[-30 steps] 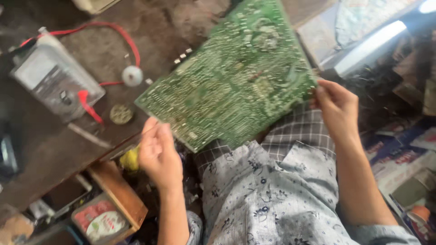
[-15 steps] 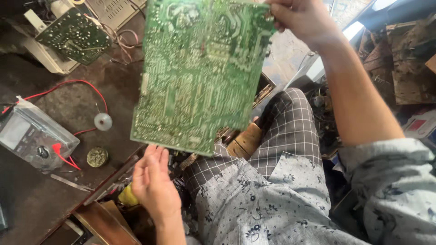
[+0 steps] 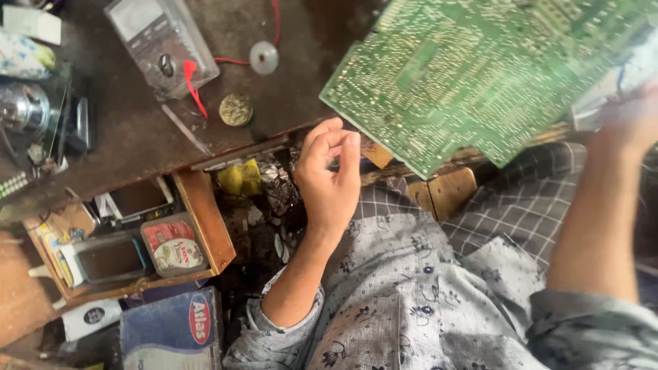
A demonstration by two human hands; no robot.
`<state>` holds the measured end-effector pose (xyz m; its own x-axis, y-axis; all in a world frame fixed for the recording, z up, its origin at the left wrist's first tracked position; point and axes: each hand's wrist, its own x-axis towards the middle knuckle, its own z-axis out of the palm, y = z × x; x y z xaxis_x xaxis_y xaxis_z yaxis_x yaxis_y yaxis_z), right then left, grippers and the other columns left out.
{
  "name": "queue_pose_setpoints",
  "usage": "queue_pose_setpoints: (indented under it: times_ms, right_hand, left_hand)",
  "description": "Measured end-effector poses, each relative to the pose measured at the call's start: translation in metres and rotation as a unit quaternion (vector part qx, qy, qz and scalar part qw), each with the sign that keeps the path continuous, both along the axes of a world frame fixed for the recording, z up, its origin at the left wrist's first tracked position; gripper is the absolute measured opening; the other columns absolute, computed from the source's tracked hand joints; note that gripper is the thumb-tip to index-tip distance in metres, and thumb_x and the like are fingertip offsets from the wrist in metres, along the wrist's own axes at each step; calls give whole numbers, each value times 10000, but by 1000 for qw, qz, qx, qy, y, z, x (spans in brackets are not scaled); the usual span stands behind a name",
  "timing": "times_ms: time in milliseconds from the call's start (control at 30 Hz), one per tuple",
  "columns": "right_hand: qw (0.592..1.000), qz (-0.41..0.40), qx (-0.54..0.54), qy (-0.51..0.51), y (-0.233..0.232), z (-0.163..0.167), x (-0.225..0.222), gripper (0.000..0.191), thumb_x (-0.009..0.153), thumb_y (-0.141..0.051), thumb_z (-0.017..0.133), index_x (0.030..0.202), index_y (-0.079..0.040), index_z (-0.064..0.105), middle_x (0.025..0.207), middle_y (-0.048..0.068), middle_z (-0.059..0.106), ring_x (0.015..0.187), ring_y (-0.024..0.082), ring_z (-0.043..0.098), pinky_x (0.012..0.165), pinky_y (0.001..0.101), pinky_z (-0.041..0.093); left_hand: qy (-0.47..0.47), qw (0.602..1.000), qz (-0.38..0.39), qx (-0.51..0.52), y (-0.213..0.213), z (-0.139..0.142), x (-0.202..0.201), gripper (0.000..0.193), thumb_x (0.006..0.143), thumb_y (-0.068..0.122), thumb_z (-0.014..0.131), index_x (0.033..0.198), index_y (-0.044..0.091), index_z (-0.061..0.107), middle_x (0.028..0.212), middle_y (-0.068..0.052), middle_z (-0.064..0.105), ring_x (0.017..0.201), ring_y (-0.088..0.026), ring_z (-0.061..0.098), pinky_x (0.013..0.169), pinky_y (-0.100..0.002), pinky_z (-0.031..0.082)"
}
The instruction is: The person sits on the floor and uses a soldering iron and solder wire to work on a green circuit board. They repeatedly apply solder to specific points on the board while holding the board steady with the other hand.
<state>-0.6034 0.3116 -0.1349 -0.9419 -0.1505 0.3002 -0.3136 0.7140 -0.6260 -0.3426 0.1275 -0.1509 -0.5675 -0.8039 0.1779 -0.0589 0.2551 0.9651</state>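
Green printed circuit board [image 3: 473,75], solder side up, hangs tilted over the lap and the bench edge, grasped at its far corner by the right hand [image 3: 634,116]. The left hand [image 3: 329,181] is loosely curled, holding nothing, just below its near corner. It looks like inspection; steadying that free corner seems next. Grey multimeter [image 3: 161,41] sits well apart.

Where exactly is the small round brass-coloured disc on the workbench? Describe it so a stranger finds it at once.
Start at the dark workbench and find the grey multimeter near its top edge. Just right of the meter's red probe lies the small round disc. It is dull, grainy gold, unlike the pale, smooth disc above it.
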Motion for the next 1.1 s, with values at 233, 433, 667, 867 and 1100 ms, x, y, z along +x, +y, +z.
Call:
queue_pose_setpoints:
  times_ms: [233, 433, 667, 867, 1100]
  right_hand:
    - [954, 171, -91, -228, -92, -58, 58, 219, 1135, -235, 589, 1167, -39, 683, 891, 29, 634, 737, 126, 554, 644, 295, 461]
    - [909, 229, -122, -325, -139, -72, 69, 217, 1123, -236, 568, 1174, -53, 671, 891, 24, 621, 716, 122, 529, 631, 288, 444]
    - [874, 262, -139, -386, -171, -91, 73, 217, 1108, -239, 544, 1183, -69, 657, 890, 18, 605, 691, 117, 501, 616, 280, 423]
    - [854, 242, -172, -427, -147, -87, 70, 221, 1096, -241, 523, 1190, -83, 646, 889, 12, 591, 670, 113, 477, 603, 273, 405]
    - [773, 173, -264, -551, -77, -50, 99, 229, 1082, -243, 498, 1199, -99, 632, 888, 6, 575, 645, 109, 448, 588, 265, 385]
  left_hand:
    - [-63, 990, 20, -125, -18, 18, -6, 61, 984, 57, 732, 1012, 12, 701, 946, -70, 700, 805, -157, 678, 726, -278, 552]
    - [-79, 978, 30, -192, -34, 28, -8, 80, 983, 66, 743, 1026, 13, 701, 1060, -104, 674, 971, -214, 660, 879, -313, 535]
    - [-2, 986, 23, 164, -55, 16, -7, 170, 1051, 202, 623, 1084, 38, 658, 1403, -158, 661, 1094, -211, 627, 1024, -349, 502]
    - [178, 906, -53, 379, -59, 12, -5, 180, 1073, 274, 579, 1067, 101, 627, 1263, -170, 708, 1210, -175, 656, 1144, -321, 460]
    - [193, 908, -30, 371, -26, 17, 8, 146, 1090, 138, 660, 1158, 13, 693, 1071, -44, 673, 814, -69, 513, 683, -235, 413]
